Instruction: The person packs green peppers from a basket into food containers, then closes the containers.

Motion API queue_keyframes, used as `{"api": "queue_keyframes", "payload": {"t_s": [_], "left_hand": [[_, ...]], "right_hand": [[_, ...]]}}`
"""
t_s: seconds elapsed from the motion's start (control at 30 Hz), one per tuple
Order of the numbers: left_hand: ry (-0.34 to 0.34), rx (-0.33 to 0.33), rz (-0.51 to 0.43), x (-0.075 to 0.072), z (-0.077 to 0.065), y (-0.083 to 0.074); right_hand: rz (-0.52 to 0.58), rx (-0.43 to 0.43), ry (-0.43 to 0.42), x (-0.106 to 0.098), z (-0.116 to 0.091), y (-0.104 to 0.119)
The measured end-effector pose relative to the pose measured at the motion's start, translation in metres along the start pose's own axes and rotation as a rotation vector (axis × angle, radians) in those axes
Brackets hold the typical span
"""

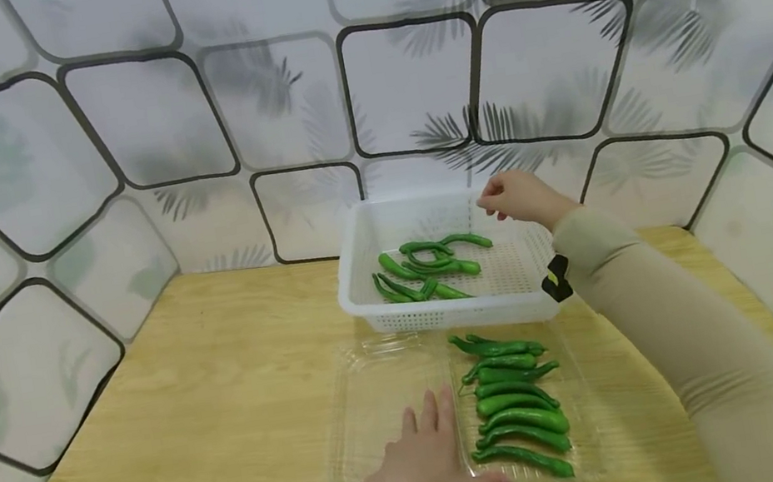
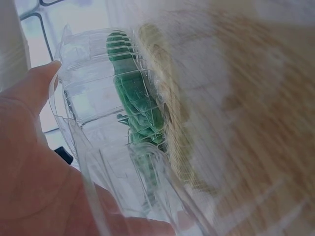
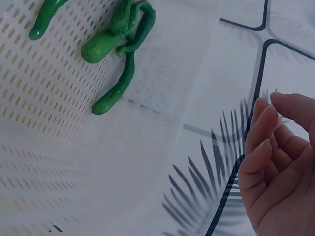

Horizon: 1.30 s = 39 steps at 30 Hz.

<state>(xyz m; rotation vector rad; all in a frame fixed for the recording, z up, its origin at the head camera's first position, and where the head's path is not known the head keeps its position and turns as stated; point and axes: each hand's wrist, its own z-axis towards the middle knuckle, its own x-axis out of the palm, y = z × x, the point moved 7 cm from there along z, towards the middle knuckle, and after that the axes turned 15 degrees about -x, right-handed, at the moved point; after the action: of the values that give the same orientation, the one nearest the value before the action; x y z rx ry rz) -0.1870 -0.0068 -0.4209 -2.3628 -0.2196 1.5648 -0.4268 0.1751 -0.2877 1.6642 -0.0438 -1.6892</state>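
1. My left hand (image 1: 422, 467) lies with its fingers extended over the left half of a clear plastic clamshell container (image 1: 385, 376), fingertips near the fold. It is relaxed rather than clenched, with my thumb stretched toward the near edge of the right half. The left wrist view shows that thumb against the clear plastic.
2. My right hand (image 1: 511, 194) is up by the far right part of a white perforated plastic basket (image 1: 407, 322), apart from the peppers. Its fingers are loosely bent, thumb tip near the index fingertip, and I see nothing in its grasp. Whether it touches the rim I cannot tell.
3. The container lies opened flat in front of me. Its right half holds a row of green peppers (image 1: 525, 421), laid mostly crosswise, one behind another.
4. The basket stands just beyond the container. Inside it, more green peppers (image 1: 436, 267) lie loose and crossing one another, mostly toward the left and middle.
5. Both stand on a light wood-grained table (image 1: 227, 384). Behind it is a pale wall covering (image 1: 282, 106) with rounded outlines and grey leaf prints.
6. I wear beige sleeves (image 1: 679, 313); a black object (image 1: 556, 279) with a yellow mark sits at my right wrist.
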Motion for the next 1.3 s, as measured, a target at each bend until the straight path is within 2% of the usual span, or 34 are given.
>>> {"api": "queue_keyframes", "payload": {"t_s": [0.3, 0.47, 0.57, 0.8, 0.93, 1.1, 1.3], "left_hand": [[-0.023, -0.004, 0.015, 0.001, 0.002, 0.001], [-0.015, 0.001, 0.004, 0.002, 0.004, -0.001], [-0.011, 0.003, 0.003, 0.002, 0.006, -0.002], [0.0, -0.002, 0.007, 0.006, 0.008, 0.0], [-0.014, -0.011, 0.025, 0.005, 0.009, 0.003], [0.026, -0.042, 0.036, 0.007, 0.012, 0.005], [0.06, -0.055, 0.019, 0.01, 0.016, 0.005]], "right_hand": [[0.046, 0.02, -0.085, 0.0, 0.019, -0.023], [0.01, 0.021, -0.067, 0.003, 0.025, -0.039], [-0.023, 0.027, 0.003, 0.009, 0.028, -0.048], [-0.086, 0.008, 0.287, 0.044, 0.032, -0.059], [-0.124, 0.03, 0.403, 0.061, 0.031, -0.062], [-0.176, 0.073, 0.485, 0.075, 0.029, -0.068], [-0.202, 0.116, 0.544, 0.088, 0.029, -0.078]]}}
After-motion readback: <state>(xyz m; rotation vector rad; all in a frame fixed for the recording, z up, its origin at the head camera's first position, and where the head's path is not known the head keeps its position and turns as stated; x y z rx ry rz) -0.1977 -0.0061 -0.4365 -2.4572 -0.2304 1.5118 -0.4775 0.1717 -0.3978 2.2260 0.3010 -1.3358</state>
